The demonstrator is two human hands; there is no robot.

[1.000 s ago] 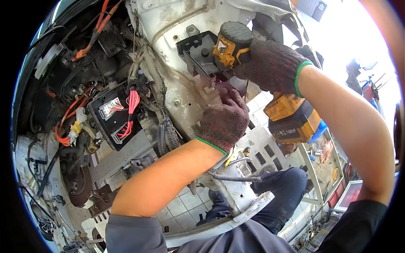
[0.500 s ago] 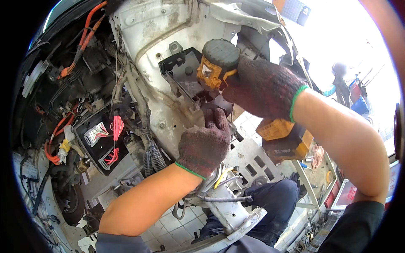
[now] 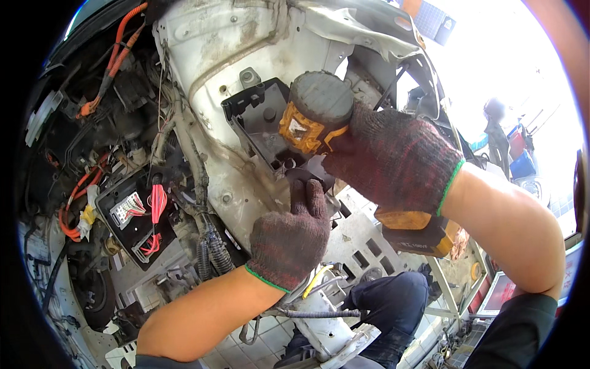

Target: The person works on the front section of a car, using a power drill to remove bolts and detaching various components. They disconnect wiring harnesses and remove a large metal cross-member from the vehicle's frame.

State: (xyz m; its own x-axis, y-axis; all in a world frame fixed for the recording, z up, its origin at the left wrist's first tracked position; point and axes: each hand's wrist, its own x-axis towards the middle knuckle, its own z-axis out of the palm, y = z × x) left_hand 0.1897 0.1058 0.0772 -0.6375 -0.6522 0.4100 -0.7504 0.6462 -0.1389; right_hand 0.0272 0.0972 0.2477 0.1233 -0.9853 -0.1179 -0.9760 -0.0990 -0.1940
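My right hand (image 3: 396,157), in a dark knitted work glove with a green cuff, grips a yellow and black cordless impact wrench (image 3: 313,117). Its battery end (image 3: 415,230) shows below the wrist; the trigger is hidden by the glove. My left hand (image 3: 290,237), gloved alike, has its fingers bent together against a dark curved piece (image 3: 300,178) just under the tool's nose. Whether that piece belongs to the tool or the car is hard to tell. Beside the wrench lies a black plastic tray (image 3: 255,117), set against the white body panel (image 3: 230,55).
To the left are the engine bay's orange cables (image 3: 110,74), a black box with pink wires (image 3: 157,203) and corrugated hoses (image 3: 212,249). A slotted metal plate (image 3: 359,246) lies below the tool. My knee (image 3: 393,301) is near a metal frame (image 3: 448,289).
The whole view has shifted a little, so panel and tray sit slightly left and lower. Both hands stay at the same spot, and the wrench, still held, is tilted slightly differently.
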